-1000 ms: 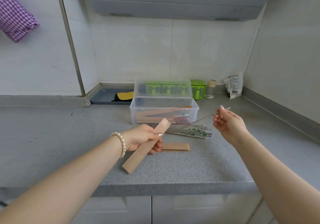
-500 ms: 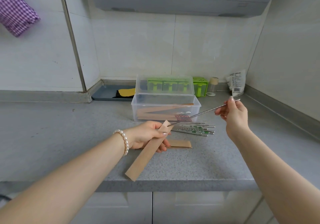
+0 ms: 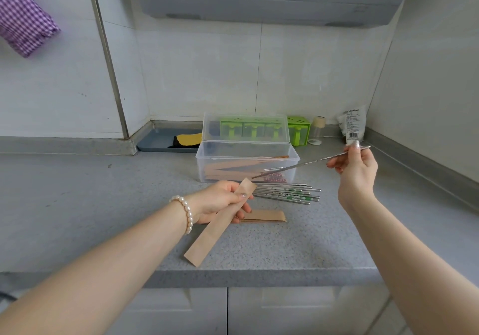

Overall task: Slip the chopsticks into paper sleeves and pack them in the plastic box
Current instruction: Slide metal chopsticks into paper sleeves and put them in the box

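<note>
The left hand (image 3: 220, 200) pinches a brown paper sleeve (image 3: 220, 222) near its upper end, thumb on top, the sleeve slanting down toward the front edge of the countertop (image 3: 77, 205). The right hand (image 3: 356, 169) grips the blunt end of a pair of metal chopsticks (image 3: 308, 163) between thumb and fingertips; whether it is one stick or two I cannot tell. The tips sit just beside the sleeve's open mouth, not yet inside.

To do this step well, I judge the left thumb should ease its pressure so the mouth gapes, and the sleeve should be turned to run in line with the sticks. The right hand should then feed the tips in low and straight, since thin paper will likely buckle or tear if the points catch a wall. Keeping the sticks together matters, as splayed tips would jam.

The clear plastic box (image 3: 247, 165) stands mid-counter toward the back wall with its lid (image 3: 246, 128) raised, some sleeved pairs already inside. Loose chopsticks (image 3: 287, 193) lie in a bundle just in front of it, and spare sleeves (image 3: 264, 217) lie flat beside the left hand, so much work remains.

Against the view of a second ago, the right hand is higher and farther right, the sticks now tilt down more steeply, and their tips have closed on the sleeve's mouth; the left hand's hold looks unchanged
</note>
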Demonstrator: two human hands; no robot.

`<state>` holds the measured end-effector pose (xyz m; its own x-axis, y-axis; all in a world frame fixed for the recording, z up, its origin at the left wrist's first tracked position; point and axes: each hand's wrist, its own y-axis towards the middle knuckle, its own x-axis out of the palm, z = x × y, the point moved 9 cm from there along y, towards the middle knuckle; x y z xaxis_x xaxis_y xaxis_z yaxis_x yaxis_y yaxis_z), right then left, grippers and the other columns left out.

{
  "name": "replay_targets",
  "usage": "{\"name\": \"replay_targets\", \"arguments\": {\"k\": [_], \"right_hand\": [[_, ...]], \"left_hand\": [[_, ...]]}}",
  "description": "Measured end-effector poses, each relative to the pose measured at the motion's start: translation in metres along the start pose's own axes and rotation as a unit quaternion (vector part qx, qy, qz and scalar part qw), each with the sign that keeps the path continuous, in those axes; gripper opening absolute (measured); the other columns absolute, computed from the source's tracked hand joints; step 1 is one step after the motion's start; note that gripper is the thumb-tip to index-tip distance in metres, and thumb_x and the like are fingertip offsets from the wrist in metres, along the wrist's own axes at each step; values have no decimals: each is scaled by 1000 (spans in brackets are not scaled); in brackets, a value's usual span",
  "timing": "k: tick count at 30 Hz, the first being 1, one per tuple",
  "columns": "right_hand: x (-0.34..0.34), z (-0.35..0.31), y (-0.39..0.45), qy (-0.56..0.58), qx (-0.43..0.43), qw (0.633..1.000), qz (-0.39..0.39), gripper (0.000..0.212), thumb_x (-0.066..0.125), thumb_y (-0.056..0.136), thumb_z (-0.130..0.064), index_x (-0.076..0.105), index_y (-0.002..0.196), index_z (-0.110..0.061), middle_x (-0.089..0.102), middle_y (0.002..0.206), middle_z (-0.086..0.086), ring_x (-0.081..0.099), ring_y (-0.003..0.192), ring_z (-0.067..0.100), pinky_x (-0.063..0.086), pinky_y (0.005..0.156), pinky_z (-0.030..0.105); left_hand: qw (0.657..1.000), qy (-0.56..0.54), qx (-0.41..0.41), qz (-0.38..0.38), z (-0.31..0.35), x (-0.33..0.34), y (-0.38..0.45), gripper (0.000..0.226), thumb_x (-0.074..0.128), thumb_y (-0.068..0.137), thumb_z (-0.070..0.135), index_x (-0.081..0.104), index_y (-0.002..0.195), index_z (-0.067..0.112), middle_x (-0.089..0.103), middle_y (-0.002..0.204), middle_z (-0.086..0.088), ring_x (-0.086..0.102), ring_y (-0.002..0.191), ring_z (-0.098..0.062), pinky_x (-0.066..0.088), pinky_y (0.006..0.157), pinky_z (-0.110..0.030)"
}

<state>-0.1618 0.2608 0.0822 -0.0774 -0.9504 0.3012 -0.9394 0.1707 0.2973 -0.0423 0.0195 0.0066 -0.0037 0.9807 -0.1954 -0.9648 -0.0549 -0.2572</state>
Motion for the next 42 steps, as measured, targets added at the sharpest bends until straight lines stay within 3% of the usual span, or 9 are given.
{"name": "replay_targets", "arguments": {"k": [9,14,22,31,37,42], "right_hand": [[11,-8,-9,-8,-24,999,-32,29,36,100,-24,46,73,-17,53,38,-6,53,44,8,43,63,26],[17,-7,-12,-21,-16,998,-54,29,36,100,-24,46,74,-16,54,39,-6,52,46,10,42,59,22],[24,19,-6,-88,113,986,-86,29,50,94,-22,46,67,-14,48,49,0,41,50,15,34,54,26],[65,61,-55,-182,195,933,-243,26,51,94,-28,52,74,-12,54,60,3,48,55,15,41,57,24],[79,81,-81,-145,251,904,-315,19,57,91,-25,55,77,-12,58,66,3,49,60,15,39,61,27],[80,88,-91,-113,283,893,-332,12,66,84,-18,61,76,-11,60,71,5,49,60,14,38,54,26]], "left_hand": [[1000,9,4,0,4,3,-1,16,45,97,10,58,106,11,63,83,-8,60,62,-12,53,59,-26],[1000,13,3,4,3,2,-2,21,43,98,18,58,110,8,63,82,-7,58,62,-13,53,61,-27],[998,37,27,-37,12,18,-8,28,36,101,17,59,97,2,65,78,-9,60,60,-12,53,59,-23],[995,87,24,-49,15,31,-9,32,34,101,21,59,96,1,71,83,-9,67,67,-16,53,64,-25],[995,94,19,-36,14,29,-10,33,34,101,22,58,95,1,71,82,-8,67,67,-15,51,61,-23],[996,79,17,-38,13,29,-9,31,35,101,23,58,95,2,72,82,-8,68,68,-16,52,63,-24]]}}
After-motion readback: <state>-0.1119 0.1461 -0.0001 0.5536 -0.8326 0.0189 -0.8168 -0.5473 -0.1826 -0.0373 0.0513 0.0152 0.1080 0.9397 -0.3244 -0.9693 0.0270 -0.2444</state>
